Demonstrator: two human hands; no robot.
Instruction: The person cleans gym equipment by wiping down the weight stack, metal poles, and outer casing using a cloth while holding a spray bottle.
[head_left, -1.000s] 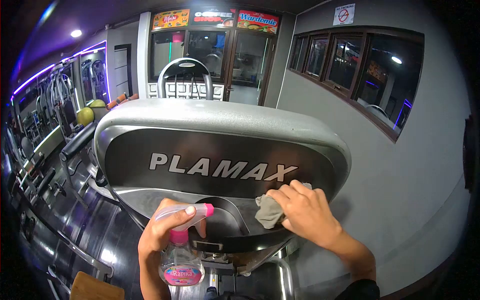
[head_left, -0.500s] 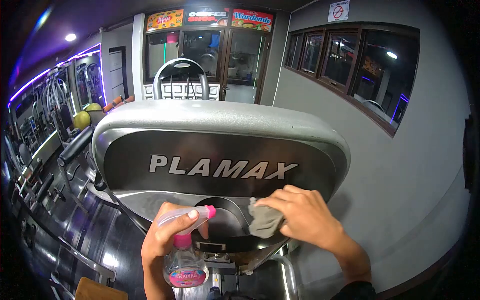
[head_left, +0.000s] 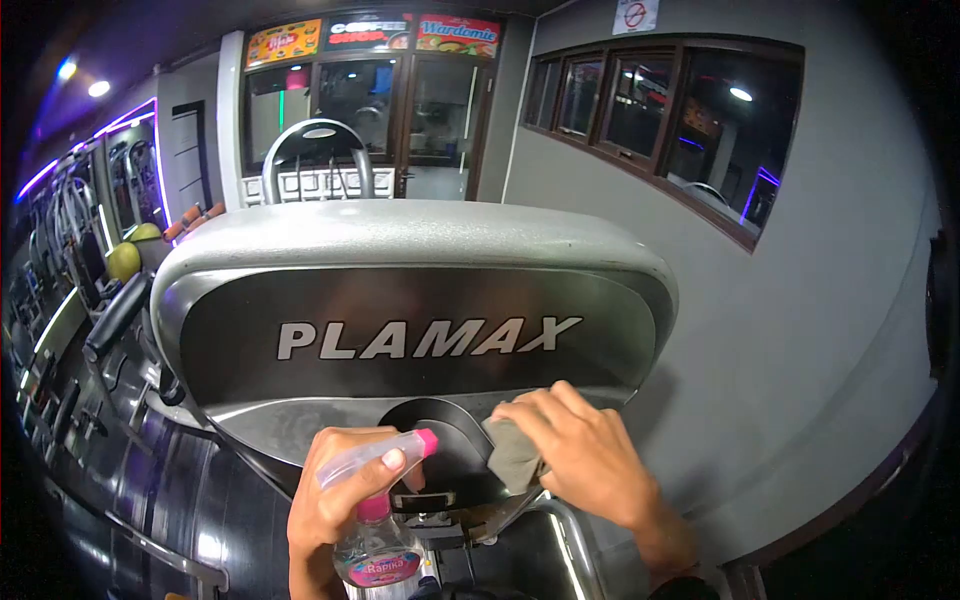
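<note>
My left hand [head_left: 345,485] is wrapped round the neck of a clear spray bottle [head_left: 378,545] with a pink collar, a pink nozzle tip and a "Rapika" label. The nozzle points right, and the thumb lies over the sprayer head. In my right hand [head_left: 585,455] is a bunched grey-green cloth [head_left: 514,455], held at the lower right part of the machine, beside its round dark recess [head_left: 445,430]. Both hands are in front of the grey gym machine's cover [head_left: 420,300], which bears the name PLAMAX. Whether the cloth touches the surface I cannot tell.
A grey wall [head_left: 760,340] with a dark-framed window [head_left: 670,120] stands on the right. Other gym machines [head_left: 80,230] and yellow balls [head_left: 124,262] are at the left. Behind the cover are another machine's arched frame [head_left: 318,130] and a glazed door [head_left: 440,130].
The view has shifted, so the background and machine appear further left. My right hand and the cloth are a little lower and further left against the machine. Both hands keep their hold.
</note>
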